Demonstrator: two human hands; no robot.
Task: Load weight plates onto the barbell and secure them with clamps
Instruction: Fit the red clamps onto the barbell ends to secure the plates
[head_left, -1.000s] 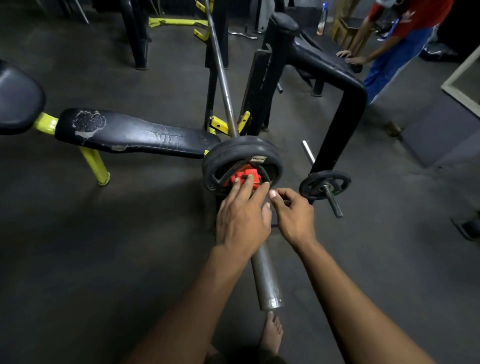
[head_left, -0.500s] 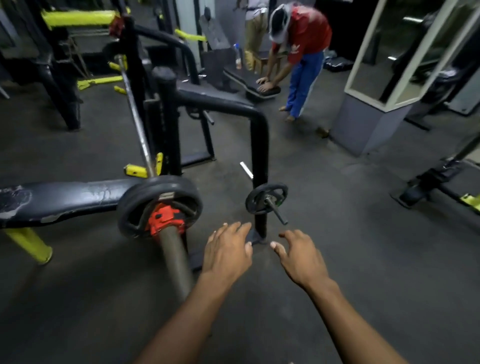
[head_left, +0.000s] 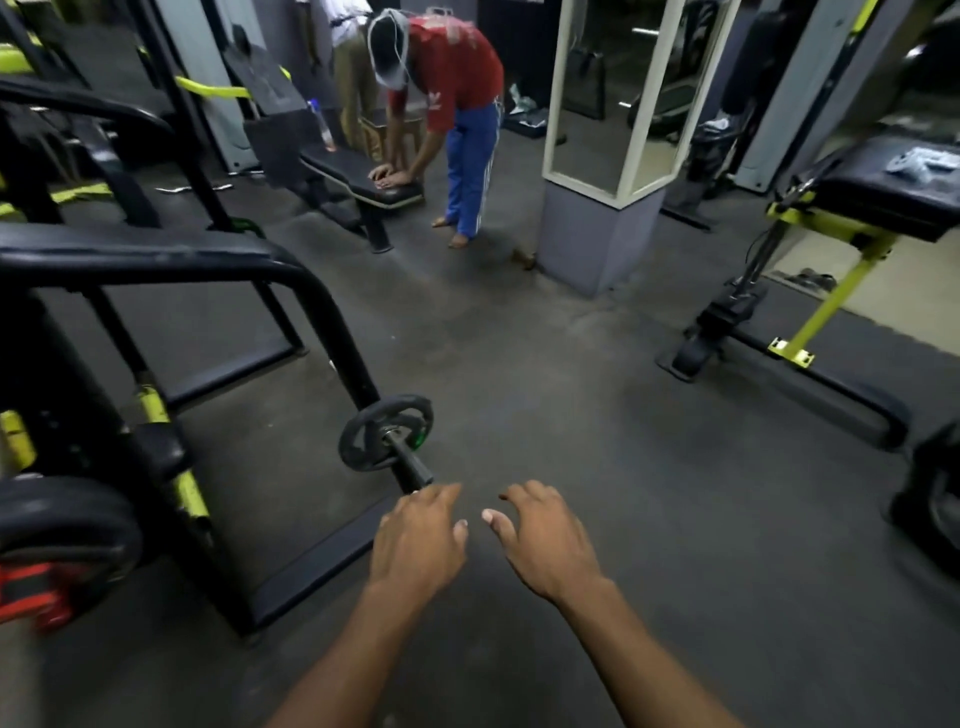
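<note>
A large black weight plate (head_left: 67, 525) sits on the barbell at the far left edge, with a red clamp (head_left: 31, 595) against its near face. A small black plate (head_left: 382, 431) hangs on a storage peg (head_left: 413, 470) of the black rack, just ahead of my hands. My left hand (head_left: 418, 540) is open, palm down, its fingertips close to the peg's end. Beside it, my right hand (head_left: 545, 535) is open and holds nothing. Both hands hover over the dark floor.
The black rack frame (head_left: 291, 280) fills the left. A person in a red shirt and blue trousers (head_left: 452, 119) leans on a bench (head_left: 363, 176) at the back. A mirrored pillar (head_left: 602, 171) stands centre right, and a yellow-framed bench (head_left: 841, 244) stands on the right.
Both hands have come off the red clamp and the barbell sleeve. My view has swung right, so the loaded plate slid to the left edge and the small plate on its peg is now central.
</note>
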